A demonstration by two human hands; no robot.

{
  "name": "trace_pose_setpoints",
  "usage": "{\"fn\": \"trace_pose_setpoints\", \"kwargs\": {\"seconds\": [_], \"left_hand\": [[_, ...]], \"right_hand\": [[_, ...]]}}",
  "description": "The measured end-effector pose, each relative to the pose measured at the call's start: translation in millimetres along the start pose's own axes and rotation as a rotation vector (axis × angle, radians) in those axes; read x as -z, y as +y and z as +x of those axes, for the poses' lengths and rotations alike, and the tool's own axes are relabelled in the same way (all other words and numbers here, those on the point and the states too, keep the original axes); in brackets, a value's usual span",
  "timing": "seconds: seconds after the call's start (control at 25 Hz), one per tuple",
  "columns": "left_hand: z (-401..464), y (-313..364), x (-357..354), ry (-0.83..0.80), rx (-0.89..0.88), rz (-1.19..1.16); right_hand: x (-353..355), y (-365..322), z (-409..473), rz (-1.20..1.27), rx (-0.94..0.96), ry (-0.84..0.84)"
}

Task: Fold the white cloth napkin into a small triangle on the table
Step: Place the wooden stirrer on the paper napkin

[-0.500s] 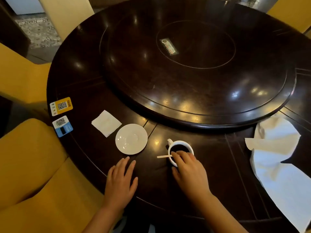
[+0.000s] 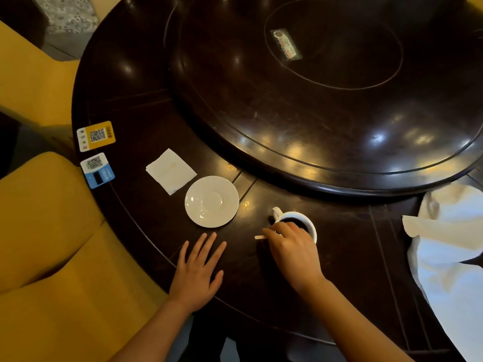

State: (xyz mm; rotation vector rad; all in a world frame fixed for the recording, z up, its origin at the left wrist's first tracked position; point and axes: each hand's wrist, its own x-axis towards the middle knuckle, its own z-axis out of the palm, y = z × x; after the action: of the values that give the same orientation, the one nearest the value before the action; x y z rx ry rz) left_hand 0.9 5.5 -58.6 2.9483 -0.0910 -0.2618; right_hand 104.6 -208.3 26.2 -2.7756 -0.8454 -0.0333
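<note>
A large white cloth napkin [image 2: 449, 257] lies crumpled and unfolded at the table's right edge, partly hanging over it. My right hand [image 2: 292, 246] rests on the rim of a white cup [image 2: 311, 226] of dark coffee, fingers pinched on a small wooden stir stick [image 2: 259, 237] that pokes out to the left. My left hand [image 2: 198, 270] lies flat on the dark table, fingers spread, holding nothing, just below an empty white saucer [image 2: 211, 201].
A small folded white paper napkin [image 2: 171, 170] lies left of the saucer. Two QR-code cards, one yellow [image 2: 96, 135] and one blue [image 2: 97, 169], sit near the left table edge. A raised dark turntable [image 2: 326, 105] fills the centre. Yellow chairs [image 2: 39, 231] stand at the left.
My left hand has spread its fingers wider on the table. My right hand has stayed on the cup with the stick.
</note>
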Motion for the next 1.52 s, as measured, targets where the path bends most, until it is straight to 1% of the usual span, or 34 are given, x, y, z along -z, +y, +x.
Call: {"fn": "trace_pose_setpoints", "kwargs": {"seconds": [0.16, 0.32, 0.52, 0.64, 0.72, 0.84, 0.96, 1.12, 1.24, 1.36, 1.52], "left_hand": [[1, -1, 1, -0.004, -0.001, -0.012], [0, -1, 1, -0.001, -0.002, -0.029], [1, 0, 2, 0.021, -0.006, -0.059], [0, 0, 2, 0.022, -0.004, -0.076], [0, 0, 1, 0.029, -0.01, -0.083], [1, -1, 2, 0.025, -0.012, -0.079], [1, -2, 1, 0.024, -0.011, -0.058], [1, -2, 1, 0.027, -0.01, -0.079], [1, -2, -3, 0.024, 0.0, -0.071], [0, -1, -6, 0.039, 0.004, -0.094], [-1, -2, -6, 0.057, -0.002, -0.108]], "right_hand": [[9, 2, -2, 0.069, 0.026, 0.0], [28, 0, 3, 0.132, 0.027, 0.109], [52, 7, 12, 0.452, -0.151, 0.276], [61, 11, 26, 0.549, -0.255, 0.263], [66, 7, 43, 0.556, -0.244, 0.24], [67, -9, 82, 0.522, -0.044, 0.222], [54, -35, 128, 0.45, 0.206, 0.177], [14, -80, 176, 0.235, 0.592, 0.05], [-23, -115, 199, 0.129, 0.829, 0.022], [-58, -146, 214, 0.09, 0.935, -0.028], [-82, -170, 221, 0.041, 0.955, -0.16]]}}
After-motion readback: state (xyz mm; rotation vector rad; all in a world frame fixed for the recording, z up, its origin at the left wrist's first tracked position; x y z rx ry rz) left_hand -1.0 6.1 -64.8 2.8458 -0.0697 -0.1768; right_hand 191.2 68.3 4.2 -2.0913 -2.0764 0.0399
